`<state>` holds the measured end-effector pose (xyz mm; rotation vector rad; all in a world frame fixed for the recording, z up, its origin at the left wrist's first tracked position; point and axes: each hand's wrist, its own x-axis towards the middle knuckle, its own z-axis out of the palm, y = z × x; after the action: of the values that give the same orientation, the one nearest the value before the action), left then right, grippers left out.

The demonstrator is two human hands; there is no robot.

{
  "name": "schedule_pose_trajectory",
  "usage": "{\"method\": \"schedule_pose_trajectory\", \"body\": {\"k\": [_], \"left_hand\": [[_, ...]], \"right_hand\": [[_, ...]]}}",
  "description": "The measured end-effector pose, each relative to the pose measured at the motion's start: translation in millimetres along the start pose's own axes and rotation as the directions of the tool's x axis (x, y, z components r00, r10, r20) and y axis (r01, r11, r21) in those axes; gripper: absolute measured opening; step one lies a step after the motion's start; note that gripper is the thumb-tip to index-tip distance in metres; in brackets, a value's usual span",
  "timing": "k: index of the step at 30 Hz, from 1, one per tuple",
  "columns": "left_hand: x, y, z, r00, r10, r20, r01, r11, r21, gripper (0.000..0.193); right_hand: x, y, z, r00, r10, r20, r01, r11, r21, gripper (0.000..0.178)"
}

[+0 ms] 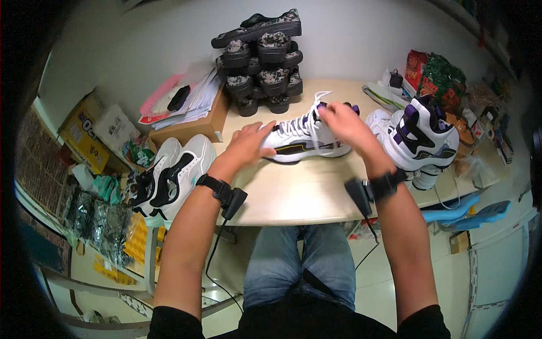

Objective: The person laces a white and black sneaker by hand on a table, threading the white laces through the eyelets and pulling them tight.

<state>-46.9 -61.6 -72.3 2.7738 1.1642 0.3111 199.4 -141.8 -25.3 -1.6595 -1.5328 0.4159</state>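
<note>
Pale tabletop [299, 195], cluttered at the edges, against a plain light wall. Person seated, knees under the front edge.

White high-top sneaker [307, 141] with purple and black trim lies on its side at the middle of the table, toe pointing to the person's left. Left hand [248, 144] rests flat on the toe end, fingers spread and pressing down, not curled around anything. Right hand [341, 121] is at the collar end, fingers bunched over the white laces [316, 101]; it looks pinched on a lace, though the exact grip is hidden behind the knuckles.

Judgement: the step is lacing or tightening. To do it well, keep the left palm firm so the shoe does not skid, pull the lace along the line of the eyelets and not upward, and even out slack row by row before moving on.

Around it: a matching pair of sneakers [420, 138] just to the right, two white and black ones [169, 175] hanging off the left edge, a stack of camouflage shoes [262, 62] at the back, a cardboard box [189, 127] under papers.

Wrist bands [217, 186] with cables on both arms.
</note>
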Motion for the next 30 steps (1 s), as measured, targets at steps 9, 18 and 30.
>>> {"method": "schedule_pose_trajectory", "body": {"k": [9, 18, 30], "left_hand": [[51.7, -7.5, 32.2, 0.992, 0.115, -0.041, -0.123, 0.929, -0.35, 0.063], [127.0, 19.3, 58.1, 0.959, 0.281, -0.023, -0.252, 0.818, -0.517, 0.068], [146.3, 29.9, 103.7, 0.935, 0.314, 0.164, 0.024, 0.406, -0.913, 0.077]], "right_hand": [[-106.7, 6.3, -3.7, 0.882, -0.305, -0.36, 0.119, 0.882, -0.457, 0.064], [-86.1, 16.0, 14.7, 0.917, -0.086, -0.389, 0.013, 0.983, -0.186, 0.067], [71.7, 59.5, 44.5, 0.874, 0.019, -0.485, -0.159, 0.956, -0.248, 0.064]]}}
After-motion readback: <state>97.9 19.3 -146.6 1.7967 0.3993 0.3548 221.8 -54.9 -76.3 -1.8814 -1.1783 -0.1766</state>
